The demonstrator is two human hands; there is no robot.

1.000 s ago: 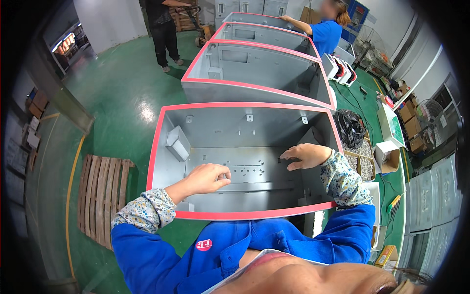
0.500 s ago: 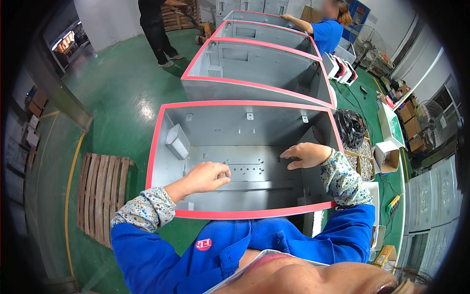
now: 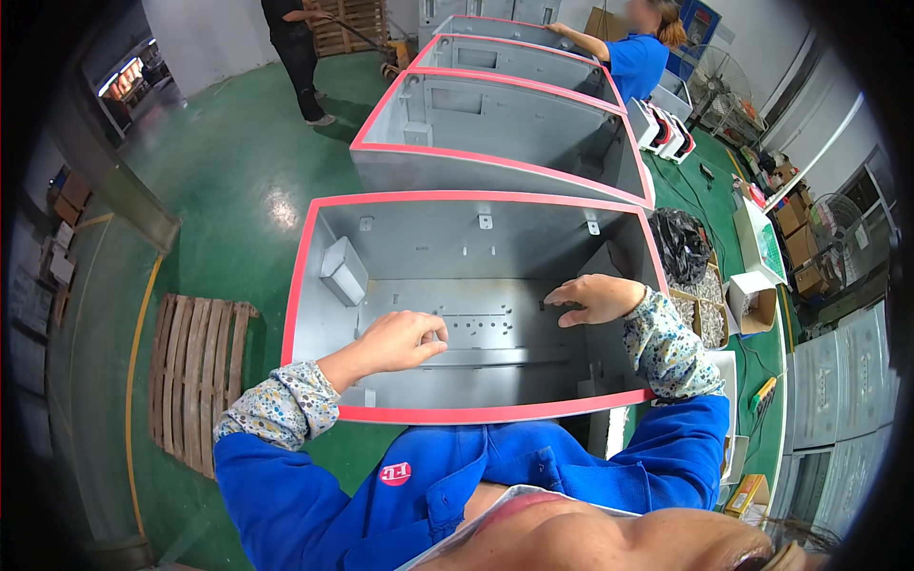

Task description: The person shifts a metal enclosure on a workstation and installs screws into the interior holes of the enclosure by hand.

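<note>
A grey metal cabinet box (image 3: 447, 415) lies in front of me with its open side up and red edging round its rim. Over its left half hovers my left hand (image 3: 405, 340), fingers loosely bent, thumb apart, nothing visible in it. My right hand (image 3: 598, 299) hangs above the right half, its fingers stretched toward the left and empty. Neither hand seems to touch the metal. Inside, a pale boxy housing (image 3: 343, 272) is fixed at the left wall, and small tabs (image 3: 486, 222) line the far wall. Rows of holes show in the bottom panel (image 3: 476, 325).
More red-edged cabinets (image 3: 505, 171) stand in a row beyond. A person in blue (image 3: 636, 67) leans at the farthest one; another in black (image 3: 297, 57) holds a handle. A wooden pallet (image 3: 200, 381) lies left. Trays of small parts (image 3: 709, 319) and a black bag (image 3: 679, 246) stand right.
My hands hold nearly the same pose over the cabinet. At the back left, the person in black has shifted slightly with the handle.
</note>
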